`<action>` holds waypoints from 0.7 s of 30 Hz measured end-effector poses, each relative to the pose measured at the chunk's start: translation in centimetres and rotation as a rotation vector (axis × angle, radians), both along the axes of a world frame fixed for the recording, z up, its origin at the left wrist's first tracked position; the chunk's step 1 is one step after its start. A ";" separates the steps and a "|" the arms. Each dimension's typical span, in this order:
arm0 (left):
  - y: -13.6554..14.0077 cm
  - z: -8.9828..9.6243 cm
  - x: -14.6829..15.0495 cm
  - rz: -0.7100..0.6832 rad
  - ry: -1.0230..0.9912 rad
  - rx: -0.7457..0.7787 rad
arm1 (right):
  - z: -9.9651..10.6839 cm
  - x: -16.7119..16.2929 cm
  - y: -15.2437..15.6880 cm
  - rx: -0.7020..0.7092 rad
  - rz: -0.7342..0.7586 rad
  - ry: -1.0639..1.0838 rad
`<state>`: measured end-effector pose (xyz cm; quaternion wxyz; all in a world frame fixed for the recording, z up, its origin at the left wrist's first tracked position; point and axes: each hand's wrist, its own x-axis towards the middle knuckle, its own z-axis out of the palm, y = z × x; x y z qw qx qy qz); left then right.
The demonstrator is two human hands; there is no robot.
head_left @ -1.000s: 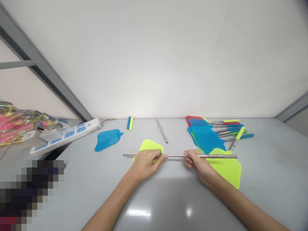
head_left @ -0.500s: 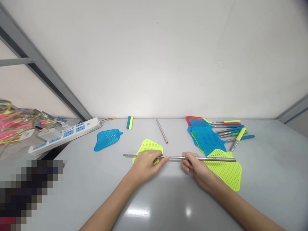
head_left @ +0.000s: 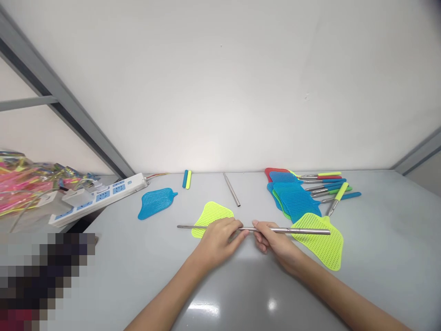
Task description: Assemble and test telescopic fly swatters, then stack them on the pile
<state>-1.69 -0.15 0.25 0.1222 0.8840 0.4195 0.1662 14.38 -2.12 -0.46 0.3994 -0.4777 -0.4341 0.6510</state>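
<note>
A metal telescopic rod point(head_left: 298, 231) lies crosswise in both hands, its thicker end to the right. My left hand point(head_left: 222, 236) is closed around its thinner part, and my right hand point(head_left: 272, 236) pinches it farther right, close to the left hand. Partly behind the left hand and rod lies a yellow-green perforated fly swatter head point(head_left: 212, 214). Under the rod's right end is a yellow-green fly swatter point(head_left: 322, 246) with a metal shaft and a yellow-green grip point(head_left: 340, 192). Behind the hands a second metal rod point(head_left: 231, 188) rests on the table.
Several fly swatters point(head_left: 298, 200) are piled at the back right. To the left lie a blue swatter head point(head_left: 156, 202), a blue grip point(head_left: 185, 179) and a yellow grip point(head_left: 189, 179). A power strip point(head_left: 119, 189) with plugs and bagged colourful items point(head_left: 31, 184) stand at the far left.
My left hand has slid right along the rod and my right hand has come slightly left, so they are closer together. The view has shifted a little.
</note>
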 end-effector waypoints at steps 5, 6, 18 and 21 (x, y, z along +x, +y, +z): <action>-0.4 -0.1 0.4 -0.036 -0.001 0.045 | 0.0 -0.1 -0.1 0.022 0.011 0.011; -0.4 -0.1 0.5 -0.037 0.002 0.058 | 0.1 -0.1 -0.1 0.026 0.015 0.013; -0.6 -0.4 0.4 -0.048 -0.030 0.023 | -0.3 0.1 0.0 0.056 0.036 -0.007; -0.7 -0.2 0.6 -0.026 -0.051 0.013 | -0.2 0.1 0.0 0.057 0.035 0.011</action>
